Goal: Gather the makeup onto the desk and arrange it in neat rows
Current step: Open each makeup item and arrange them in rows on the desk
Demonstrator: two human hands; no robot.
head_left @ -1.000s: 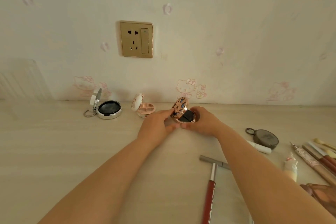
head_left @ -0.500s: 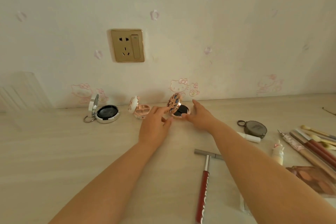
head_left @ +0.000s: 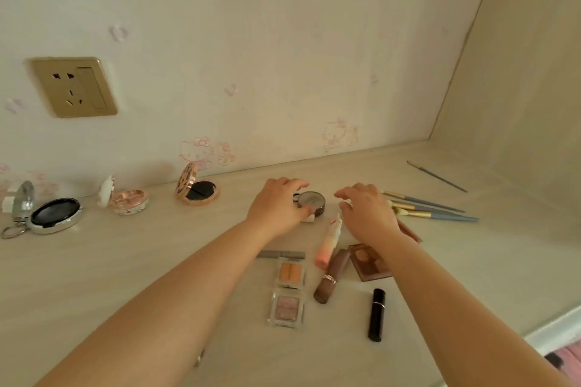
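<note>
The left hand (head_left: 278, 209) rests on the left edge of a round grey compact (head_left: 311, 202) that lies closed on the surface (head_left: 490, 264), near the back wall. Its fingers are curved over the compact's rim; whether they grip it cannot be told. The right hand (head_left: 366, 214) hovers just right of the same compact, fingers loosely spread and bent, holding nothing.

Three opened compacts stand in a row along the wall to the left:
- a silver compact (head_left: 52, 214) with a dark pan and a key ring, at the far left;
- a pink compact (head_left: 127, 199) with a white lid, in the middle;
- a gold compact (head_left: 196, 190) with a patterned lid raised, nearest the hands.

Loose items lie between the forearms:
- a peach tube (head_left: 328, 245), tip pointing toward the right hand;
- a brown lipstick (head_left: 333, 276), tilted, just beside the tube;
- a brown eyeshadow palette (head_left: 366, 262), partly hidden under the right wrist;
- an orange two-pan case (head_left: 290, 272) and a pink glitter case (head_left: 286, 308), one directly in front of the other;
- a grey stick (head_left: 281, 254), lying crosswise at the top of the orange case;
- a black lipstick (head_left: 376, 314), well apart from the cases.

Blue-handled brushes (head_left: 430, 209) lie grouped to the right of the right hand. A single thin brush (head_left: 437, 176) lies apart, closer to the corner. A gold wall socket (head_left: 74, 86) is mounted above the row.
</note>
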